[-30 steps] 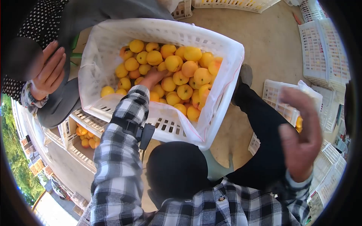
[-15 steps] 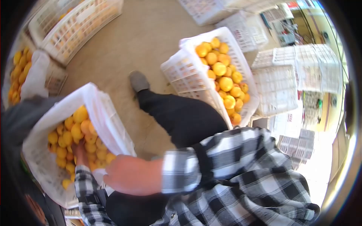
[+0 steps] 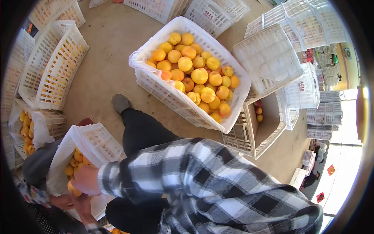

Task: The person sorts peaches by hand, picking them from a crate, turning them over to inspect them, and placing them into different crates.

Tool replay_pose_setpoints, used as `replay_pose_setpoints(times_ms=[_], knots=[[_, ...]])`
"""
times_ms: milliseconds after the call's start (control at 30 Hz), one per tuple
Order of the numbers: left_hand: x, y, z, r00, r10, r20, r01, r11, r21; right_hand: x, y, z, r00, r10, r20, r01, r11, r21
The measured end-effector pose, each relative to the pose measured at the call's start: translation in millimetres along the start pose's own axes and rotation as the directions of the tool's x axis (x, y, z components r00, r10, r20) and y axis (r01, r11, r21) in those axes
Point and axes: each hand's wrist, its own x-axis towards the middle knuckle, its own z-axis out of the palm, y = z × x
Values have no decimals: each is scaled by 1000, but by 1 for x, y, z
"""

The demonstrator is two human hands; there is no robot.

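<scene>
My right hand (image 3: 87,180) reaches from a checked sleeve over a white crate (image 3: 102,141) lined with pale sheeting. Its curled fingers close on a yellow peach (image 3: 73,189). Just below that peach is my left hand (image 3: 83,206), close to the crate's near side; its fingers overlap the fruit and the crate contents, and their grip is partly hidden. More peaches (image 3: 79,156) lie inside the crate. Beside my left hand, another person's hand (image 3: 61,202) with a floral sleeve comes in from the left.
A large lined crate (image 3: 171,91) full of peaches (image 3: 199,76) stands ahead to the right. By it are an upturned crate (image 3: 269,58) and a crate holding a few red fruits (image 3: 258,111). More white crates (image 3: 58,74) stand along the left, on a concrete floor (image 3: 105,58).
My view has swung so the full peach crate sits nearer the middle. My right hand has moved down into the small crate's opening onto a peach; my left hand has drawn back toward its near side.
</scene>
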Motion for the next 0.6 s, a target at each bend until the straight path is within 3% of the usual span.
replay_pose_setpoints(times_ms=[67, 100, 200, 267, 333, 400, 433, 467, 500, 533, 567, 600], knots=[[-61, 16, 47, 985, 71, 159, -56, 993, -100, -13, -8, -16, 990, -126, -67, 128, 992, 19], [-73, 22, 50, 827, 84, 556, -50, 996, -75, -17, -12, -23, 988, -154, -13, 154, 985, 74], [-115, 11, 100, 833, 181, 522, -184, 982, -48, -41, -28, -40, 961, -231, -153, 258, 946, 194], [-125, 2, 134, 810, 149, 567, -153, 987, -42, -59, -34, -56, 952, -211, -222, 254, 950, 184], [-138, -20, 194, 834, 277, 477, -238, 961, -142, -99, -37, -88, 917, -149, -371, 226, 958, 175], [-145, -45, 244, 821, 293, 490, -245, 956, -162, -143, -20, -101, 761, -205, -616, 300, 952, 54], [-149, -55, 267, 793, 248, 556, -197, 969, -152, -172, -5, -112, 721, -174, -671, 256, 966, 24], [-136, -65, 280, 677, 146, 721, 12, 978, -209, -211, 5, -126, 725, 63, -686, 111, 972, 207], [-138, -80, 304, 697, 116, 707, 46, 978, -206, -243, 30, -130, 696, 182, -695, -156, 983, 102], [-143, -93, 329, 701, 82, 708, 83, 977, -195, -280, 53, -137, 636, 337, -694, -348, 928, 132], [-142, -107, 345, 753, 31, 657, 115, 977, -178, -311, 84, -139, 578, 301, -758, -547, 832, -86], [-141, -121, 362, 783, -8, 621, 130, 980, -152, -340, 126, -120, 308, 413, -857, -683, 723, 103]])
